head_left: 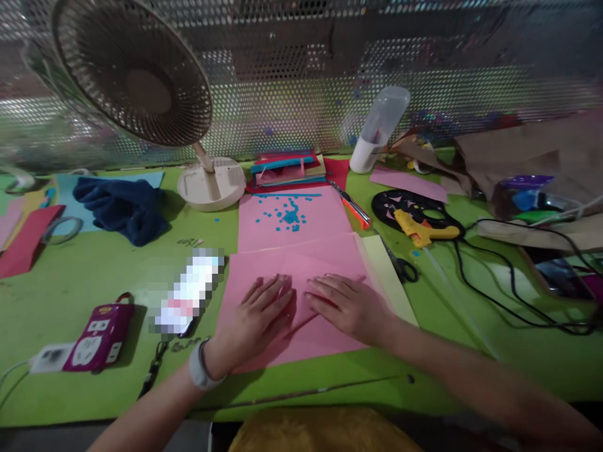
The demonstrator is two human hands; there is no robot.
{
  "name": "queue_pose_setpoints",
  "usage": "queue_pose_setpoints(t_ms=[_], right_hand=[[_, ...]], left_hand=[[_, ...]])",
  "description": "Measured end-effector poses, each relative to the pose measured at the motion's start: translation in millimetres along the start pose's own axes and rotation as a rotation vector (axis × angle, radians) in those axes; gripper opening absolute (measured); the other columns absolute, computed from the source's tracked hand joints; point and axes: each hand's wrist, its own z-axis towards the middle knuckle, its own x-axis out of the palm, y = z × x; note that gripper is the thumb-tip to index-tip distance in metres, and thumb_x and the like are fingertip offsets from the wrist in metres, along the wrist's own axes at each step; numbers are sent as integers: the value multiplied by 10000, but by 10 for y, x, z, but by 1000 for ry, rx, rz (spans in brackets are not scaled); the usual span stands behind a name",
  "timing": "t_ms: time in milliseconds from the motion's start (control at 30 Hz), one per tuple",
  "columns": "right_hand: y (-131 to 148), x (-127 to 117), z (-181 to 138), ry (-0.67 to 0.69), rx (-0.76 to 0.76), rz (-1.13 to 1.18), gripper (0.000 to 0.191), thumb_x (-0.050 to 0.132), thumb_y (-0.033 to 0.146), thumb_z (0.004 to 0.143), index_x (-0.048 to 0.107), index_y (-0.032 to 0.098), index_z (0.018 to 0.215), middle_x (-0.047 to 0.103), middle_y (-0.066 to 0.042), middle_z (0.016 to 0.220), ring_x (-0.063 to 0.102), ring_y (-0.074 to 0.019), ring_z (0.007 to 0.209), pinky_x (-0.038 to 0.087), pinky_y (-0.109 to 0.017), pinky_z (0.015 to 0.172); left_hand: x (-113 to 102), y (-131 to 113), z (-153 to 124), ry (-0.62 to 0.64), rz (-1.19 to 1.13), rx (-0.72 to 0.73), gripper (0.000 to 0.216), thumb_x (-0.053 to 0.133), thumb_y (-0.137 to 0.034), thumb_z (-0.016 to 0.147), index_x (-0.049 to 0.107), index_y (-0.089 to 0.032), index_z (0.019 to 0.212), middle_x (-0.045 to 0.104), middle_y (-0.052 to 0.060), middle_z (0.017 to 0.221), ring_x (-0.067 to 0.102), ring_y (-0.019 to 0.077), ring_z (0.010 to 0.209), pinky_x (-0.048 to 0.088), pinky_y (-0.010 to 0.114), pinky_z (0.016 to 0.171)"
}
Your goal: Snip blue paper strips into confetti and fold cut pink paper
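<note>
My left hand (264, 314) lies flat on a pink sheet of paper (330, 254), fingers stretched out toward the middle. Facing it, my right hand (351, 307) also rests flat on the paper, with a gap between the fingertips of both hands. Between and beneath them seems to lie a smaller pink piece, hard to tell apart from the sheet. A pale yellow sheet (396, 292) sticks out from under the right side. Behind is another pink sheet (257, 232) strewn with small blue paper bits (291, 216).
Scissors (406, 270) and an orange box cutter (355, 210) lie right of the papers; farther right is a yellow glue gun (419, 232) with a black cord. To the left are a phone (191, 292), a purple power strip (100, 333), a dark blue cloth (122, 204) and a fan (211, 185).
</note>
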Motion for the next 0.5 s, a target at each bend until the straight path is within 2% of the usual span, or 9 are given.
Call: queue_pose_setpoints(t_ms=[133, 200, 267, 400, 500], right_hand=[[12, 6, 2, 55, -48, -22, 346, 473, 149, 929, 578, 129, 1258, 581, -145, 1306, 508, -259, 1247, 399, -450, 1075], [26, 14, 29, 108, -30, 15, 408, 474, 291, 951, 522, 120, 1318, 534, -160, 1352, 455, -274, 1295, 337, -501, 1103], [30, 17, 64, 170, -32, 68, 549, 458, 453, 940, 441, 131, 1384, 479, -166, 1398, 380, -288, 1346, 262, -557, 1118], [5, -11, 122, 264, -109, 176, 740, 456, 585, 891, 290, 146, 1462, 388, -152, 1464, 261, -266, 1405, 210, -554, 1128], [-2, -54, 141, 283, -92, 226, 801, 467, 616, 867, 258, 137, 1474, 384, -161, 1466, 256, -263, 1407, 210, -540, 1128]], left_hand=[[7, -8, -42, -20, 63, -116, 595, 424, -354, 954, 193, -240, 1490, 318, 122, 1508, 212, 298, 1416, 227, 567, 1123], [-70, 0, -41, 21, 17, -109, 657, 403, -384, 958, 79, -234, 1510, 265, 128, 1529, 192, 293, 1421, 229, 553, 1126], [-164, 17, -35, 71, -42, -89, 704, 399, -421, 954, 12, -238, 1512, 208, 126, 1548, 181, 286, 1424, 232, 541, 1130], [-260, 57, -36, 116, -92, -65, 709, 397, -488, 940, 25, -287, 1510, 142, 91, 1567, 117, 284, 1437, 239, 550, 1126], [-226, 70, -54, 118, -74, -77, 734, 422, -549, 909, 91, -285, 1509, 94, 80, 1575, 85, 308, 1439, 232, 553, 1127]])
